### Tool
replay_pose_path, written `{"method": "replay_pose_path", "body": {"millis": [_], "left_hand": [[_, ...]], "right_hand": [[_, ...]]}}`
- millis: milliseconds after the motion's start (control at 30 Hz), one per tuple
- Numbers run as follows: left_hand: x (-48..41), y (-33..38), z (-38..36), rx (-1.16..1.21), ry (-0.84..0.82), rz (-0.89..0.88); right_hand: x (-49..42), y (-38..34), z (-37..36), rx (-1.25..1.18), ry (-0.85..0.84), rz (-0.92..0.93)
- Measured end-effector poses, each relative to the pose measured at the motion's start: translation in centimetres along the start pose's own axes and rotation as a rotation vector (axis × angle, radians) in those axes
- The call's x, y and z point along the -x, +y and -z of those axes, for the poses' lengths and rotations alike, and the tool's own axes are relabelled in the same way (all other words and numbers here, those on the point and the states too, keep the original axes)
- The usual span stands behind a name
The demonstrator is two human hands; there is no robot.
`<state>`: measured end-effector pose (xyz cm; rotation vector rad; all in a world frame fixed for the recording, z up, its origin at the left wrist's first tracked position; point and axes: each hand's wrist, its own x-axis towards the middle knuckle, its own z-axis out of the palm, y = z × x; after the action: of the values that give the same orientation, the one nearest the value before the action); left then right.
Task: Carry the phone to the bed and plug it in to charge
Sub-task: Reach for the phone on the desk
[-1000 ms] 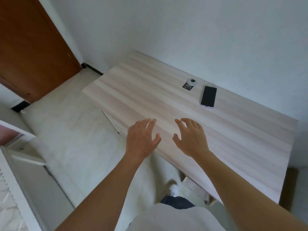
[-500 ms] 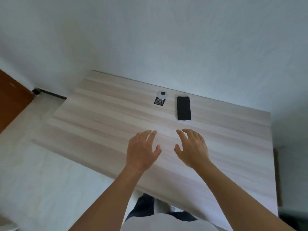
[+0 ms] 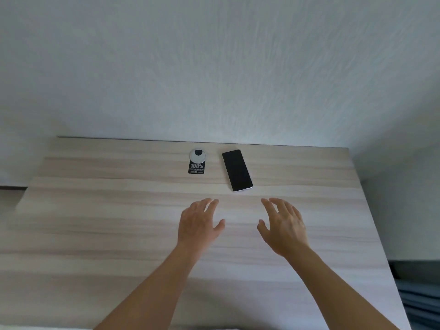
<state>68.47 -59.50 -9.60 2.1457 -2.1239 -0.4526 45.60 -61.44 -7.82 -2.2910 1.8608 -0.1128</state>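
Note:
A black phone [image 3: 237, 169] lies flat, screen up and dark, on a light wooden desk [image 3: 95, 222] near its back edge. My left hand [image 3: 199, 225] hovers over the desk below and left of the phone, palm down, fingers apart, holding nothing. My right hand [image 3: 283, 225] hovers just below and right of the phone, fingers spread and empty. Neither hand touches the phone. No bed or charger cable is in view.
A round white cable grommet [image 3: 197, 155] with a black "100%" sticker [image 3: 196, 168] below it sits left of the phone. A white wall [image 3: 214, 67] rises right behind the desk. Something dark [image 3: 419, 294] stands past the desk's right edge.
The view has swung to face the desk squarely and moved closer; the door and floor have left the frame. Both hands have moved forward toward the phone and stay empty.

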Motion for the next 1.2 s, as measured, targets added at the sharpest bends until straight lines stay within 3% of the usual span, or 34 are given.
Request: {"method": "replay_pose_path", "body": {"millis": [533, 867, 1067, 1200], "left_hand": [[-7.7, -7.5, -4.9, -0.105, -0.381, 0.028], [-8.0, -7.7, -5.5, -0.071, -0.394, 0.043], [-8.1, -7.7, -5.7, -0.047, -0.398, 0.053], [-8.1, -7.7, -5.6, -0.046, -0.404, 0.06]], "right_hand": [[-13.0, -2.9, -6.8, -0.182, -0.157, -0.236], [-19.3, -4.4, -8.7, -0.143, -0.171, -0.485], [-21.4, -4.9, -8.5, -0.345, -0.251, -0.619], [-21.5, -4.4, -9.2, -0.478, -0.268, -0.565]]}}
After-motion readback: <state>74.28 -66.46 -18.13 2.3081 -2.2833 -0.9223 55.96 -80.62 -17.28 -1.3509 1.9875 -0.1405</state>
